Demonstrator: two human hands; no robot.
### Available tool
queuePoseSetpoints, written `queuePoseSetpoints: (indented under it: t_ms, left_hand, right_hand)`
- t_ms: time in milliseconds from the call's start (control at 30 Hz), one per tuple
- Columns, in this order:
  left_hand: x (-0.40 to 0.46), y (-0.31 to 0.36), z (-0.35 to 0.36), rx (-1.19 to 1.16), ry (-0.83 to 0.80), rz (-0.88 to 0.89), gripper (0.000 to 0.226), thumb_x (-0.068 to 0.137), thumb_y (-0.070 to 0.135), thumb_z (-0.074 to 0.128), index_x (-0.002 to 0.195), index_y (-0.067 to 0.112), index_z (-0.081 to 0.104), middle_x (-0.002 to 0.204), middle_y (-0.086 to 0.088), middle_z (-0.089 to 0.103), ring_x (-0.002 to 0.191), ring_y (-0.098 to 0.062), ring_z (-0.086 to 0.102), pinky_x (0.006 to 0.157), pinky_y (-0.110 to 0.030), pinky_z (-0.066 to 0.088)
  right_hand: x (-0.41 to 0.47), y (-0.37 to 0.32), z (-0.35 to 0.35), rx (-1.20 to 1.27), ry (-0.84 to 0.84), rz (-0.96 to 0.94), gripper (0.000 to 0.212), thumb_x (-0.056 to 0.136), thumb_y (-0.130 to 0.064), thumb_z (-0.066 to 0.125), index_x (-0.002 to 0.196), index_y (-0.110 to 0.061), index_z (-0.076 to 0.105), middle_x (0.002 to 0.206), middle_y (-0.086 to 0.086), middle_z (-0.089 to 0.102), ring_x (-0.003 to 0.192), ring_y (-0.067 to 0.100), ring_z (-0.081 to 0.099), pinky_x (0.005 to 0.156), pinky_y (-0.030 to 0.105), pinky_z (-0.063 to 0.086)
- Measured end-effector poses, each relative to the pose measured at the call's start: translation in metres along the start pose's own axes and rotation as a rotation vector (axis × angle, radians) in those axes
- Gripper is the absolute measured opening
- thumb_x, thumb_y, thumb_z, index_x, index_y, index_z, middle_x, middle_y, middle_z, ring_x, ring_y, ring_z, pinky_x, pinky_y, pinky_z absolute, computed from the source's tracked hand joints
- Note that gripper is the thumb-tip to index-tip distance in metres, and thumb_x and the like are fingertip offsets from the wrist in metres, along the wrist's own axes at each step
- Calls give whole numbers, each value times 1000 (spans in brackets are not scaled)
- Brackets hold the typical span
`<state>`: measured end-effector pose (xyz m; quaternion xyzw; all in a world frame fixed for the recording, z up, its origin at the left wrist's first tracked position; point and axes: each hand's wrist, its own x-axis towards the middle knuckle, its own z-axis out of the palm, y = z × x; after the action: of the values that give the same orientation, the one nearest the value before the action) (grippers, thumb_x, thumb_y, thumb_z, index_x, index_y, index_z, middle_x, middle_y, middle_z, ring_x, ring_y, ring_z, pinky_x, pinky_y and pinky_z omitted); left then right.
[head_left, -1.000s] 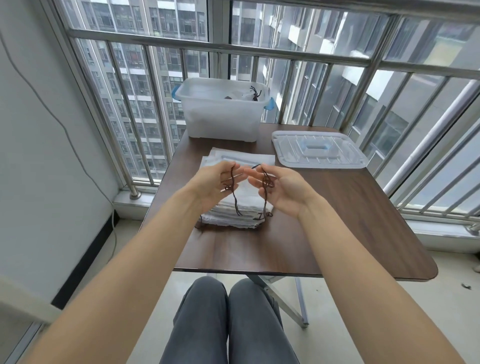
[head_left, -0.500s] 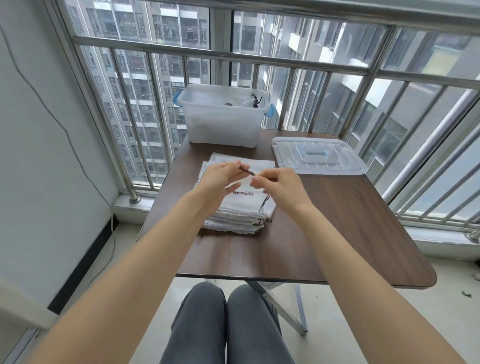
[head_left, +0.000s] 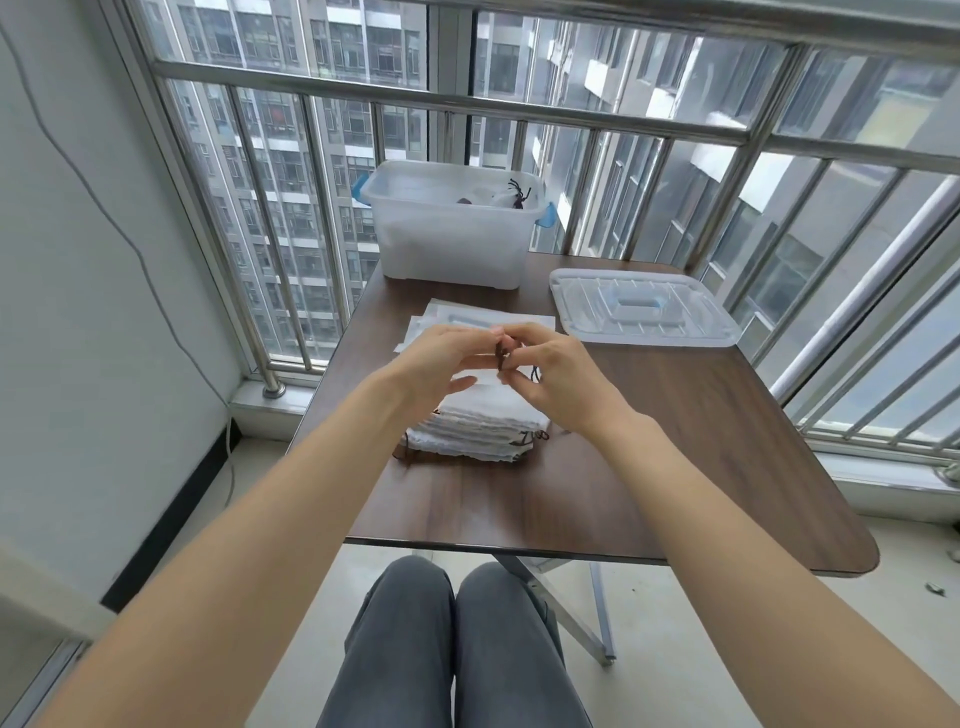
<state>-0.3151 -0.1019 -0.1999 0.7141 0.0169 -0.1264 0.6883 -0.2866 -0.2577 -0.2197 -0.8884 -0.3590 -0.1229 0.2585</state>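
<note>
A stack of white cloth drawstring bags (head_left: 483, 426) lies on the brown table (head_left: 675, 447). Just above the stack, my left hand (head_left: 441, 358) and my right hand (head_left: 556, 374) meet fingertip to fingertip. Both pinch a dark brown drawstring cord (head_left: 503, 356) between thumb and fingers. A short loop of the cord shows by my right hand's thumb. The rest of the cord is hidden by my fingers.
A clear plastic bin (head_left: 447, 234) with blue latches stands at the table's far edge, with bags and dark cords inside. Its clear lid (head_left: 644, 312) lies flat to the right. Metal window railings (head_left: 467, 104) run behind and to the right. My knees are under the near edge.
One second ago my hands held the cord's long loops apart, hanging down. They have since come together and risen slightly, and the cord is gathered short between my fingertips.
</note>
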Motion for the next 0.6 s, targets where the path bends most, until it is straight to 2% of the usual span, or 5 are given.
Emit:
queuePoseSetpoints:
  t_ms: [100, 200, 300, 467, 600]
  left_hand:
    - [1, -3, 0, 15, 28, 21, 16, 91, 27, 57, 83, 23, 71, 84, 10, 68, 84, -4, 61, 72, -26, 34]
    - [1, -5, -1, -50, 38, 38, 12, 89, 21, 60, 92, 23, 72, 80, 11, 62, 77, -7, 50, 68, -24, 34]
    - [1, -5, -2, -34, 92, 64, 15, 87, 13, 63, 99, 19, 69, 81, 6, 58, 73, -7, 48, 70, -22, 37]
    - [2, -2, -11, 706, 341, 204, 33, 80, 7, 66, 113, 12, 67, 65, 5, 43, 65, -12, 42, 61, -20, 30]
    - [0, 1, -15, 869, 423, 253, 24, 83, 10, 65, 107, 6, 69, 90, -9, 64, 84, -17, 55, 66, -14, 31]
  right_hand:
    - [0, 1, 1, -14, -10, 38, 10, 83, -6, 65, 83, -4, 75, 115, 6, 64, 98, 22, 63, 89, 27, 45]
    - [2, 3, 2, -58, 4, 78, 11, 84, -12, 64, 84, -8, 75, 114, 5, 63, 96, 25, 62, 92, 36, 44]
    - [3, 1, 1, -124, -13, 132, 16, 90, -22, 58, 89, -16, 73, 123, -4, 57, 101, 16, 56, 92, 28, 24]
    - [5, 6, 3, -196, -45, 197, 21, 95, -23, 51, 96, -15, 70, 131, -5, 51, 93, 11, 52, 79, 24, 12]
    - [1, 7, 6, -183, -33, 242, 21, 95, -22, 50, 95, -13, 69, 126, -4, 53, 104, 15, 52, 77, 26, 12]
